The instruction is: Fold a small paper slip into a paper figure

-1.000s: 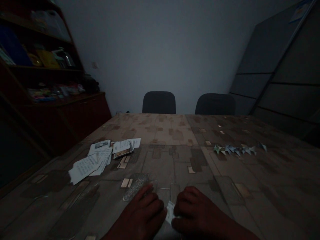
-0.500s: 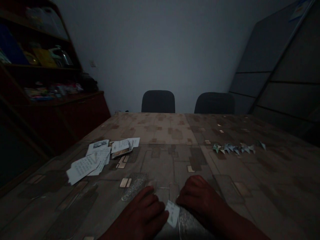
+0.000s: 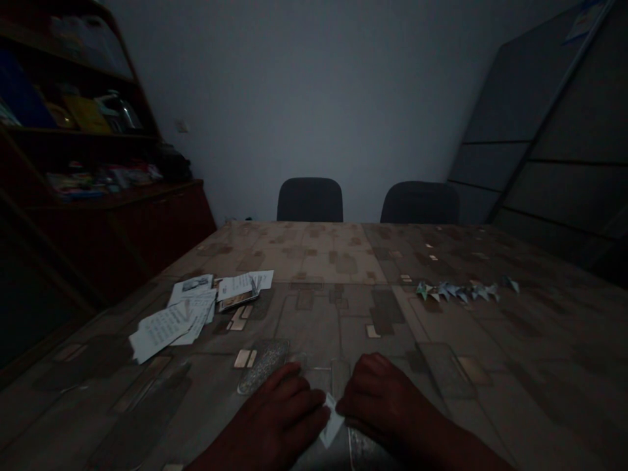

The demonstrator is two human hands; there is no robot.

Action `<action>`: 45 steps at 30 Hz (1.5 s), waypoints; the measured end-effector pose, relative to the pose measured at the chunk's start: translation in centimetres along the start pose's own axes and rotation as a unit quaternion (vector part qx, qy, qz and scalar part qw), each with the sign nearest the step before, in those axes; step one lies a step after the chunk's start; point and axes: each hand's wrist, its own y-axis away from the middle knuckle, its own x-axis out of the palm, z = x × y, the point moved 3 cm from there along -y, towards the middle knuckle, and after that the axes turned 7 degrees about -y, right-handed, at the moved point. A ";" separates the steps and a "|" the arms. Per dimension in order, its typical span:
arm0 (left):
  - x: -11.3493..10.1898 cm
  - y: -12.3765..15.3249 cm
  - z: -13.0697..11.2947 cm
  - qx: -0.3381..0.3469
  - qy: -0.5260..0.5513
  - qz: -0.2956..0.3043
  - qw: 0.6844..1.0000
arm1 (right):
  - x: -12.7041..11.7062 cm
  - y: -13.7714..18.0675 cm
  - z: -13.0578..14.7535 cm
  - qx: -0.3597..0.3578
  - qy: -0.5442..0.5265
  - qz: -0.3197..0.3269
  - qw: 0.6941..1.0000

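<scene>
A small pale piece of paper (image 3: 332, 426), partly folded, lies near the table's front edge between my hands. My left hand (image 3: 282, 413) is closed, its fingertips on the left side of the paper. On the other side, the closed fingers of my right hand (image 3: 380, 397) pinch the paper's upper right edge. Both hands cover parts of the paper, and the dim light hides its creases. Further off to the right, a row of several small folded paper shapes (image 3: 458, 292) stands on the table.
Spread at the left are loose printed cards (image 3: 167, 327), with more cards (image 3: 240, 286) overlapping beside them. A patterned cloth covers the table (image 3: 314, 261). Two dark chairs (image 3: 310, 199) stand beyond its far edge. Shelves (image 3: 83, 131) with various goods rise at the left.
My right hand has moved left and slightly down, onto the paper. Less of the paper shows now, and its visible part looks more pointed, with a fold. My left hand has barely moved.
</scene>
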 end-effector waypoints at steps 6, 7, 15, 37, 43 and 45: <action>-0.3 0.0 0.5 -0.018 0.046 -0.007 0.999 | 0.8 -0.3 0.2 -0.012 0.021 -0.007 1.000; -0.2 0.1 0.5 -0.020 0.050 -0.005 0.999 | 0.9 -0.4 0.3 -0.015 0.023 -0.007 1.000; -1.2 -0.4 0.9 0.020 0.053 0.011 0.998 | 1.3 -0.7 0.6 -0.002 0.001 0.013 1.000; -4.5 -0.7 0.6 0.041 0.086 0.132 0.987 | 1.8 -1.2 0.0 0.231 -0.181 0.019 0.956; -5.1 -0.8 0.4 0.028 0.091 0.160 0.982 | 2.0 -1.0 0.0 0.231 -0.176 0.019 0.957; -5.3 -0.9 0.3 0.026 0.083 0.155 0.984 | 2.1 -1.0 -0.1 0.229 -0.174 0.019 0.958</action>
